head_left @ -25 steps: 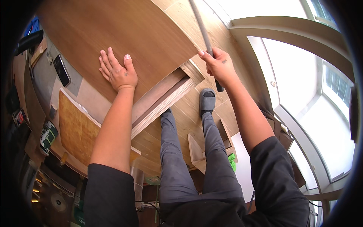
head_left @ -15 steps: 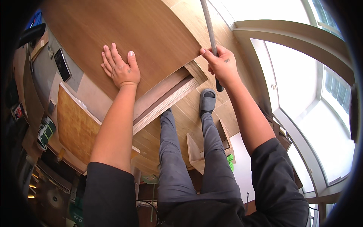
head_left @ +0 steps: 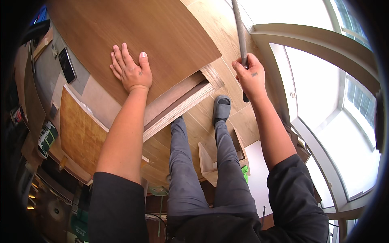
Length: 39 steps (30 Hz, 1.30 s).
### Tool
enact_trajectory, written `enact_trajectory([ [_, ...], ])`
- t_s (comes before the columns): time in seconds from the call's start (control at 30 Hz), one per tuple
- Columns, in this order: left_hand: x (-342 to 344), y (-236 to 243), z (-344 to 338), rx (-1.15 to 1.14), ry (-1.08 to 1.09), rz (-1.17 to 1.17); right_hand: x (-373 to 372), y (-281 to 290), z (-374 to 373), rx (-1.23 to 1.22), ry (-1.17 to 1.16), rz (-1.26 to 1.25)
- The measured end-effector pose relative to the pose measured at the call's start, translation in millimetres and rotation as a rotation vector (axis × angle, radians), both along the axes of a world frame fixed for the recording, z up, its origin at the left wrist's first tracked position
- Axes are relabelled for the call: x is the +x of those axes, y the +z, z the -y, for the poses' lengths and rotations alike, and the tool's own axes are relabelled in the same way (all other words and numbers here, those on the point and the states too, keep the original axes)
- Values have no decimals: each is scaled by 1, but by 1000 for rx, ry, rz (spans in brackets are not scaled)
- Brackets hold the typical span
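Note:
My left hand lies flat on a large brown wood-grain panel, its fingers stretched out and spread. In my right hand is a long, grey, rough-surfaced file with a dark handle, whose lower end shows beneath the fist. The file stands just to the right of the panel's right corner, apart from its edge. Under the panel, a pale plywood frame sticks out on the near side. The far end of the file runs out of the picture.
A black phone lies on a grey surface at the left, near an upright brown board. Near my legs stands a small open wooden box with something bright green. Curved window frames line the right. A green and black tool sits far left.
My right hand has moved to the right with the file, away from the panel's corner. My left hand stays flat on the panel.

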<state>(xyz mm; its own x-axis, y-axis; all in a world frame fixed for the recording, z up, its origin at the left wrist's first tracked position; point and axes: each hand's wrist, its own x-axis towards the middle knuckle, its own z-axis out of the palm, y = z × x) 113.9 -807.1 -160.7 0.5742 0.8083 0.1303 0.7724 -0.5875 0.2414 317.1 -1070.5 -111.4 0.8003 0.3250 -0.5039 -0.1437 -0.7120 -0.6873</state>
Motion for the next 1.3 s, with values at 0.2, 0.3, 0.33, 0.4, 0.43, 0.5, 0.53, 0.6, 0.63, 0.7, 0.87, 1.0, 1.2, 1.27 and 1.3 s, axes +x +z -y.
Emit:
enact_trajectory([
  [0.2, 2, -2, 1, -2, -3, -2, -52, 13, 27, 6, 120, -72],
  [0.3, -1, 0, 0, -3, 7, -6, -86, 29, 28, 88, 110, -15],
  [0.33, 0, 1, 0, -6, 7, -2, -89, 19, 33, 144, 151, 92],
  [0.4, 0, 0, 1, -6, 6, 2, -91, 5, 44, 200, 230, 216],
  [0.43, 0, 0, 1, -7, 7, 3, -89, 2, 48, 202, 267, 232],
  [0.5, 0, -1, 1, -2, 2, 12, -83, 2, 53, 170, 330, 234],
  [0.53, 0, -1, 1, 0, -1, 15, -78, 2, 54, 136, 355, 219],
  [0.6, 0, -3, 0, 6, -2, 16, -72, 1, 57, 164, 410, 277],
  [0.63, 0, -3, 0, 10, -2, 16, -70, 3, 59, 155, 423, 277],
  [0.7, -1, -3, 0, 17, -2, 15, -69, 4, 66, 114, 462, 281],
  [0.87, 0, -6, 1, 31, -2, 21, -76, -2, 68, 95, 458, 357],
  [1.0, -2, -6, 0, 40, -6, 28, -73, 6, 30, 93, 343, 282],
  [1.2, -1, -4, 1, 24, 0, 18, -98, -3, 56, 134, 305, 299],
  [1.27, -1, -4, 1, 27, 2, 15, -101, -1, 59, 170, 284, 292],
  [1.3, 0, -4, 1, 29, -1, 17, -96, -5, 55, 189, 260, 287],
])
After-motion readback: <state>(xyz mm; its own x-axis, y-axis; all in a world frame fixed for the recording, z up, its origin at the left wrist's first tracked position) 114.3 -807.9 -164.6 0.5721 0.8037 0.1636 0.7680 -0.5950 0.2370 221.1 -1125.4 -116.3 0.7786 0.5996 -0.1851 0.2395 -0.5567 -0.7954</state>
